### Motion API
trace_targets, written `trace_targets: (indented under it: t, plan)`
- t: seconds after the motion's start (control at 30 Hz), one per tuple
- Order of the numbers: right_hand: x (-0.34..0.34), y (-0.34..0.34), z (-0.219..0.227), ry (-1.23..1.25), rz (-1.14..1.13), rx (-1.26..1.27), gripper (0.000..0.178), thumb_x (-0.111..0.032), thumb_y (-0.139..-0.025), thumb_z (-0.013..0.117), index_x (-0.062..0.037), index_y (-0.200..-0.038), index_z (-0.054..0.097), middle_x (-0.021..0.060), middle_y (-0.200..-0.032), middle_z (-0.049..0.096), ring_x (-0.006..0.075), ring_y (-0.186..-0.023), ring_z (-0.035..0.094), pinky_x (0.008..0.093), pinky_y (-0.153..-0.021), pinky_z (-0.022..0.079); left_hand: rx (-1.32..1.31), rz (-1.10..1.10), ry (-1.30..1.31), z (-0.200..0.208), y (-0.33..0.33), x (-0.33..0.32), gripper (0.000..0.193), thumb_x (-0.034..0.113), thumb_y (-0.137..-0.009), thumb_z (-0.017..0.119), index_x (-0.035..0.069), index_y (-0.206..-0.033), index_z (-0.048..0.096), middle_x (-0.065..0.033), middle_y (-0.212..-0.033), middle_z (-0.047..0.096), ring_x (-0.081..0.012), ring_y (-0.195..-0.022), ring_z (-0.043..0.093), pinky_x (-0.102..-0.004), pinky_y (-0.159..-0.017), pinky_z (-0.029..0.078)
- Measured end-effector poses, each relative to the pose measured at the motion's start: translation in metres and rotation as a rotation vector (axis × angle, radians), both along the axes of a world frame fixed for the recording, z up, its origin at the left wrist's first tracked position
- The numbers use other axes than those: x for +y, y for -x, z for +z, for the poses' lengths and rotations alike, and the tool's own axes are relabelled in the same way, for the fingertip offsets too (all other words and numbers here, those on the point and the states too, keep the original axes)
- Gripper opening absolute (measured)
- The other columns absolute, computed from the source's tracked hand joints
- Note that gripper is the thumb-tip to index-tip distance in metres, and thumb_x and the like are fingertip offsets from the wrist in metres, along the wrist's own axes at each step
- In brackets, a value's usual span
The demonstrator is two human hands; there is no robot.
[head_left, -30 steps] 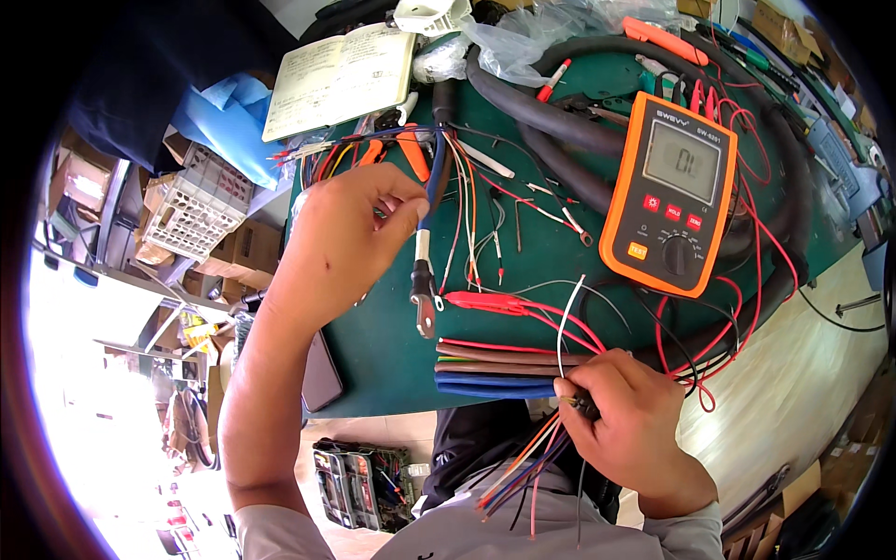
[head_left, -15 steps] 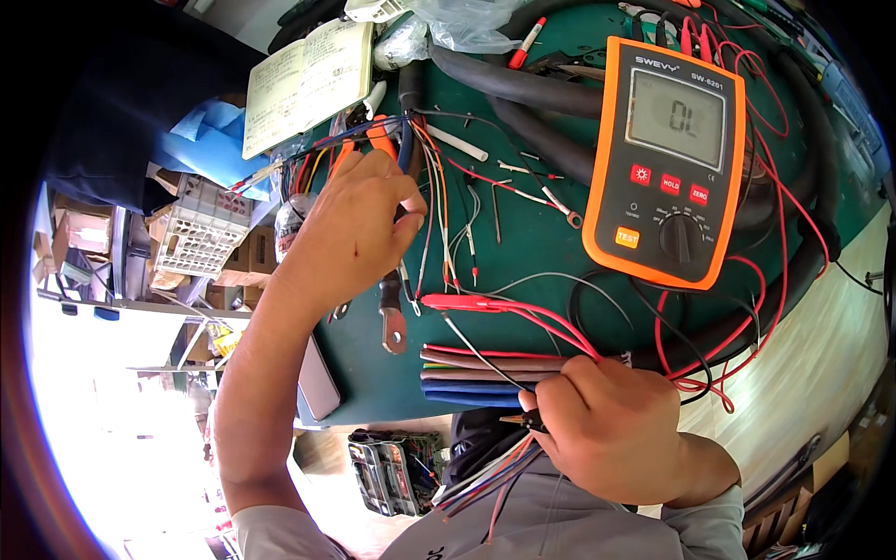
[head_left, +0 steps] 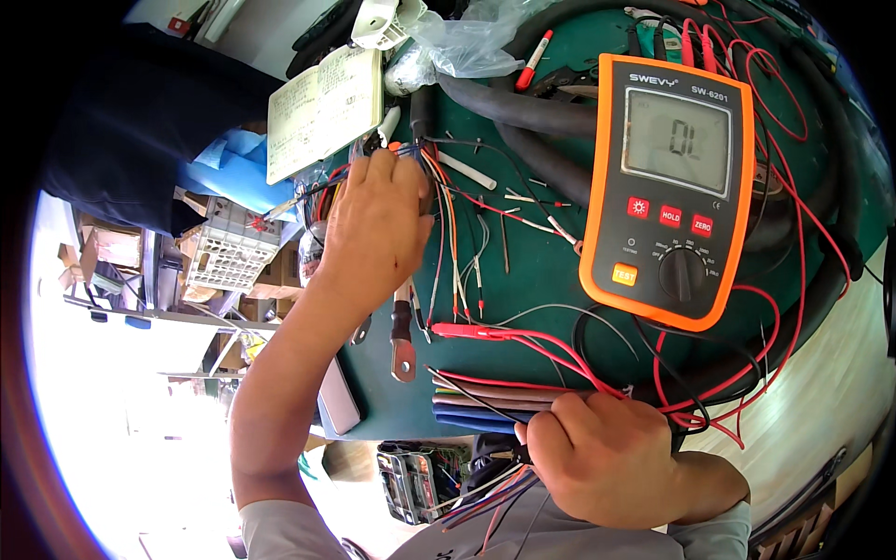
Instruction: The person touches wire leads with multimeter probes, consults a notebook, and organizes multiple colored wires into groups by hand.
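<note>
Thin wires (head_left: 485, 501): coloured, trailing near and left from the right hand.
Right hand (head_left: 597, 457): closed around the thin wires, a small black clip (head_left: 511, 455) poking out beside its thumb.
Thick wires (head_left: 499, 411): brown, blue and red, side by side along the near edge of the green worktop (head_left: 555, 271).
Phone (head_left: 338, 397): near left corner.
Lug (head_left: 402, 359): copper, pointing nearward below the left hand.
Red clip (head_left: 457, 331): just right of the lug.
Left hand (head_left: 381, 219): fingers curled over the lugged cable; I can't tell how tightly.
Meter (head_left: 672, 191): orange-rimmed, lying right.
Notebook (head_left: 327, 112): open, far left.
Marker (head_left: 533, 61): red, far middle.
</note>
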State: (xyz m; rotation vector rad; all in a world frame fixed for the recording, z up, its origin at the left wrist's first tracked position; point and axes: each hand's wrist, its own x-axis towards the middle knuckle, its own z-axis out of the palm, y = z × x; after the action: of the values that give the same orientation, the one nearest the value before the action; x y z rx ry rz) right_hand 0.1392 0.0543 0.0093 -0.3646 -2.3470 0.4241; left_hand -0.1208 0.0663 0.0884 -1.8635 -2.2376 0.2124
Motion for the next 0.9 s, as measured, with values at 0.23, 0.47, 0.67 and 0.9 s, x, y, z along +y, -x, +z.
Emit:
trace_targets:
  t: [0.23, 0.47, 0.67, 0.9]
  plan:
    - [0.001, -0.001, -0.002, 0.026, 0.043, 0.034, 0.021, -0.017, -0.054, 0.058, -0.0137, -0.058, 0.038, -0.0005, -0.059, 0.033, 0.0116, -0.048, 0.036, 0.0263, -0.038, 0.026, 0.201, -0.184, 0.009, -0.011, 0.010, 0.021, 0.049, 0.004, -0.071, 0.075, 0.014, -0.114, 0.055, -0.0099, -0.115, 0.051, -0.0306, -0.114, 0.052, -0.0418, -0.093, 0.046]
    - [0.005, -0.009, 0.007, 0.098, 0.125, -0.076, 0.027, -0.018, -0.069, 0.073, -0.0108, -0.065, 0.047, 0.0008, -0.063, 0.042, 0.0139, -0.049, 0.043, 0.0281, -0.039, 0.031, 0.250, -0.319, 0.211, -0.010, 0.011, 0.039, 0.034, 0.002, -0.074, 0.067, 0.010, -0.107, 0.061, -0.0080, -0.114, 0.054, -0.0266, -0.110, 0.053, -0.0385, -0.094, 0.045]
    - [0.005, -0.009, 0.007, 0.102, 0.121, -0.070, 0.026, -0.018, -0.069, 0.072, -0.0110, -0.065, 0.047, 0.0007, -0.062, 0.042, 0.0138, -0.048, 0.043, 0.0282, -0.039, 0.031, 0.230, -0.431, 0.214, -0.011, 0.022, 0.042, 0.030, 0.003, -0.076, 0.064, 0.010, -0.105, 0.061, -0.0077, -0.111, 0.055, -0.0254, -0.107, 0.053, -0.0362, -0.093, 0.044]
    - [0.006, -0.008, 0.006, 0.088, 0.128, -0.060, 0.027, -0.018, -0.070, 0.072, -0.0112, -0.065, 0.046, 0.0005, -0.061, 0.040, 0.0139, -0.048, 0.042, 0.0279, -0.039, 0.030, 0.181, -0.423, 0.223, -0.002, 0.026, 0.046, 0.028, 0.004, -0.074, 0.063, 0.008, -0.101, 0.061, -0.0086, -0.109, 0.056, -0.0257, -0.104, 0.053, -0.0360, -0.087, 0.045]
